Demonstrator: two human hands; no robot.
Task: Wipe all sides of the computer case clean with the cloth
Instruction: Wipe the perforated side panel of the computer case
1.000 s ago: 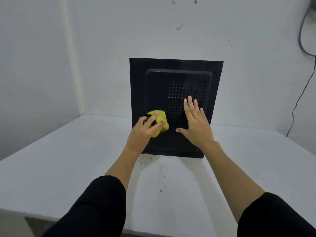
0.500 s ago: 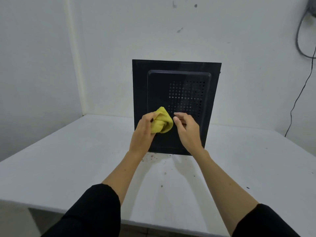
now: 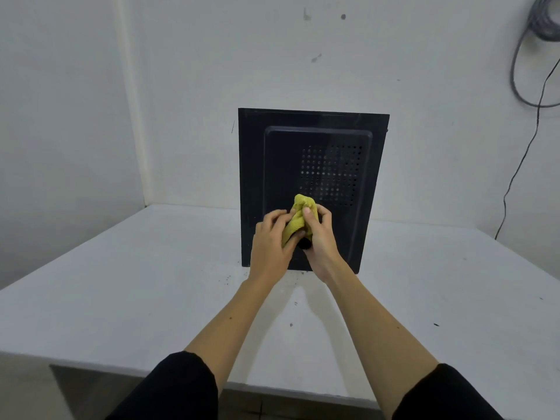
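A black computer case stands upright on the white table, its vented side panel facing me. In front of its lower middle, both my hands hold a bunched yellow cloth. My left hand grips the cloth from the left with curled fingers. My right hand pinches it from the right, thumb on top. A dark part of the cloth shows between the hands. Neither hand touches the case.
White walls close in behind and to the left of the case. Cables hang on the wall at the right. Dark crumbs lie scattered on the table in front of the case. The table's front edge is near me.
My right hand came off the case panel and moved left to the cloth, now pinching it together with my left hand. The cloth has lifted away from the panel.
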